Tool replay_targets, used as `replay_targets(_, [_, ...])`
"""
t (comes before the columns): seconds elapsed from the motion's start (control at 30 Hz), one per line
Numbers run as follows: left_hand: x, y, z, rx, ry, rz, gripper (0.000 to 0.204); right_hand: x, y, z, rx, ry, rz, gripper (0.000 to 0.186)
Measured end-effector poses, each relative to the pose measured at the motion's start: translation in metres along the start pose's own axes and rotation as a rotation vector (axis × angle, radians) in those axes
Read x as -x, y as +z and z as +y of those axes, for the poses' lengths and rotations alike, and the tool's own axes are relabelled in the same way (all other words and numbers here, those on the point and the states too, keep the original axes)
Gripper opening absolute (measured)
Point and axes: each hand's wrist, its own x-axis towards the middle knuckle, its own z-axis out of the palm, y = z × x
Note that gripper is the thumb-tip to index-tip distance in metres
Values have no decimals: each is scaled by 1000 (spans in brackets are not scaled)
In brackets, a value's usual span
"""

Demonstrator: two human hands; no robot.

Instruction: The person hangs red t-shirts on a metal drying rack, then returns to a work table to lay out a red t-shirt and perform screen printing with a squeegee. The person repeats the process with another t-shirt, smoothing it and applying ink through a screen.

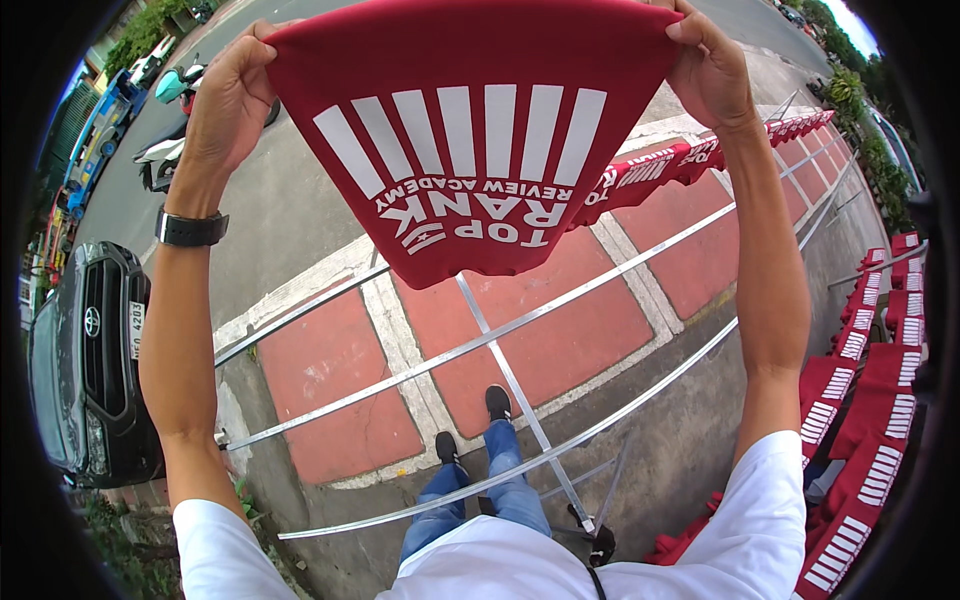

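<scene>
Metal rack rails [560,325], dark car [90,360], more red shirts [860,400] at right.

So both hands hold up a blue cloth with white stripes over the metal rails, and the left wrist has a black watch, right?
Not quite: the cloth with white stripes is red, not blue, as the head view shows. The left hand and right hand do hold it up over the metal rails, and the black watch sits on the left wrist.

Place: outdoor roadside pavement – not indoors | Ground: red paving tiles [330,385] edged in pale concrete; grey asphalt road [290,200] beyond | Traffic: parked black car [90,360]; scooters [165,155] at the kerb | Fittings: long metal drying rails [480,345] – red shirts [860,400] hung in rows along them; trees [850,80] at the edge
</scene>
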Motion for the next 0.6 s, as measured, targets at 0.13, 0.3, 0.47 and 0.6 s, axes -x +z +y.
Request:
replay_targets(0.13, [-14,3,-28,169,-24,-48,11,7,-12,6,-13,16,82,8])
replay_targets(0.3, [-21,21,-68,266,-63,-47,13,9,-32,15,5,57,161,12])
replay_targets(0.47, [-12,56,-110,360,-140,3,13,7,-63,33,35,95,163,13])
replay_targets(0.6, [5,77,-149,379,-221,93,10,7,-88,56,147,234,15,7])
